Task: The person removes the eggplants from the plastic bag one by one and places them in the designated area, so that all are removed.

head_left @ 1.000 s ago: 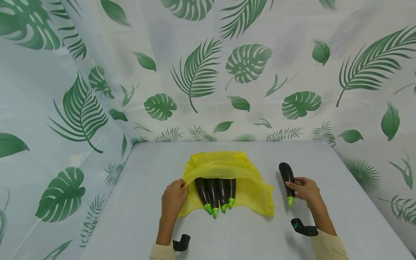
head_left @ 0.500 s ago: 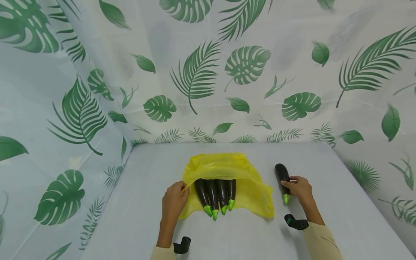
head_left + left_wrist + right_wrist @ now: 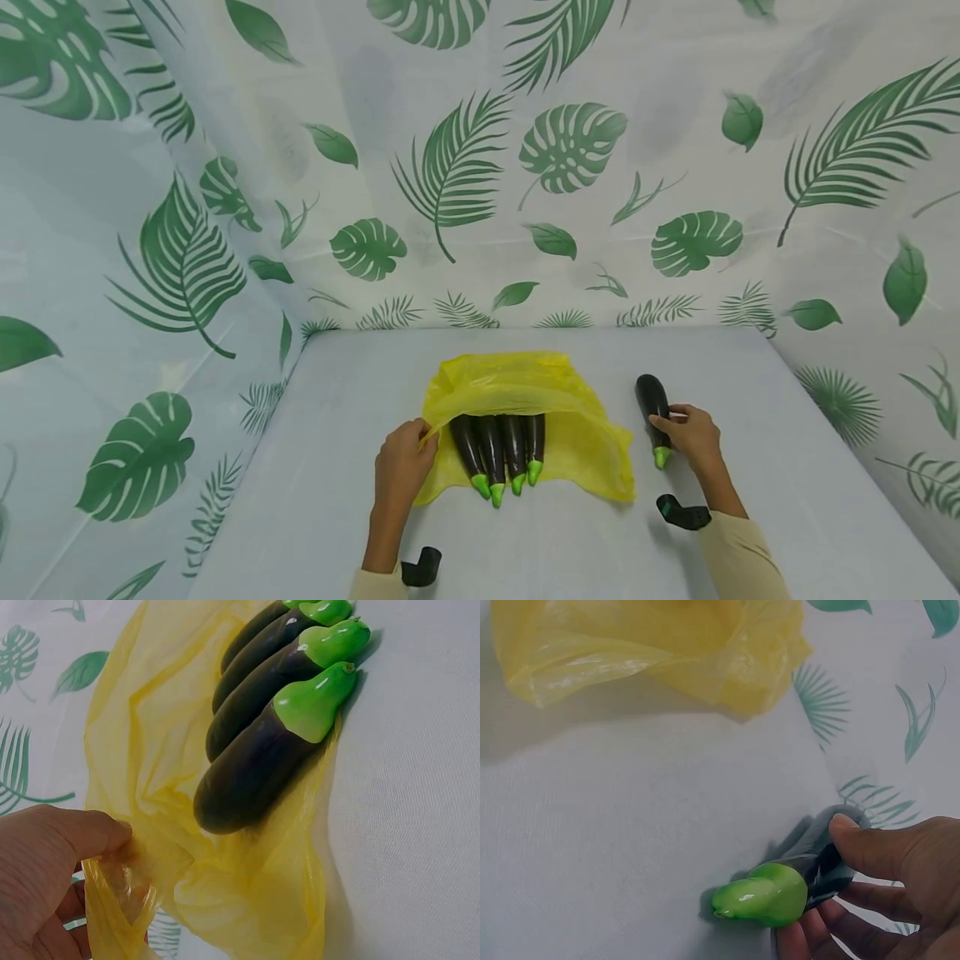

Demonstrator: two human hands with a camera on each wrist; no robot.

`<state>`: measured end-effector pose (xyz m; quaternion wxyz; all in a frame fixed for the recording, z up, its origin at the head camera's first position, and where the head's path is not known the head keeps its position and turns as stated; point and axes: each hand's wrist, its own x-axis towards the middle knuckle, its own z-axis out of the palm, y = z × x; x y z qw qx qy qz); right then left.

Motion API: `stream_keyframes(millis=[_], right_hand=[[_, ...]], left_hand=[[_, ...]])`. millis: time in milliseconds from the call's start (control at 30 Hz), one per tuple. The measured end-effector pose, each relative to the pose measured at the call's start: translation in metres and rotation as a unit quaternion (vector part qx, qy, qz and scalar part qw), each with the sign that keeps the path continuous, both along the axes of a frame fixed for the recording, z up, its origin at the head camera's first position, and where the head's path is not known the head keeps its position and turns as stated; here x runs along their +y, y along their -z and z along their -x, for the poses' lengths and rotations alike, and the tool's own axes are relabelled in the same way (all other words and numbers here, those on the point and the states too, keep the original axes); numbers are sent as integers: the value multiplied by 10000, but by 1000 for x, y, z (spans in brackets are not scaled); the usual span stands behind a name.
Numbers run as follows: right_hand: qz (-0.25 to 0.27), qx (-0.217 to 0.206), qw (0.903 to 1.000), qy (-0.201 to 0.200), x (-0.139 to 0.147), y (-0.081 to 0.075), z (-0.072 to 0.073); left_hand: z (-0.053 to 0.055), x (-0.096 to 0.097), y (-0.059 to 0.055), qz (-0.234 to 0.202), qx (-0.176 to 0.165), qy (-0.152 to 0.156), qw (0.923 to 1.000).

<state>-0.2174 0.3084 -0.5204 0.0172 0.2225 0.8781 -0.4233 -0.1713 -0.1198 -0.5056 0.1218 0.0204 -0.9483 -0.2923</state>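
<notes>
My left hand (image 3: 402,467) pinches the left edge of a yellow plastic bag (image 3: 510,383), lifting its mouth toward me. Inside the bag several dark purple eggplants (image 3: 259,765) lie side by side, green stem ends pointing out of the opening; their far ends are hidden under the yellow film in the head view. To the right of the bag, my right hand (image 3: 692,435) holds a single eggplant (image 3: 652,400) between thumb and fingers, its green end (image 3: 761,896) toward me. That eggplant is at or close to the table surface; whether it touches I cannot tell.
A white table (image 3: 540,550) lies beneath everything. Behind and beside it stand white walls (image 3: 465,275) printed with green leaves. A black camera mount (image 3: 422,567) is on the left wrist, and another black mount (image 3: 682,512) on the right.
My right hand has shifted slightly left with its eggplant, mostly in the first half second, and is nearly still since. The left hand and the bag have stayed in place.
</notes>
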Motion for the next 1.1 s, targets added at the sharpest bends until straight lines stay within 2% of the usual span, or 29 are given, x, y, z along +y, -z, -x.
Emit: stream_keyframes(millis=[300,567,767,967,1100], right_hand=[[-50,187,9998,-12,0,3,1],[36,42,9999,88,-1,7,2],[65,-37,9999,70,-1,8,1],[99,-117,9999,45,0,3,-2],[-88,-102,9998,162,1,-1,-6]], left_hand=[[2,-2,-1,-28,34,-14,10000],[1,-3,4,14,-2,-53,10000],[-1,-3,2,46,-16,-81,10000],[-1,-3,0,60,21,-86,9999],[-1,-2,1,28,-13,-78,10000]])
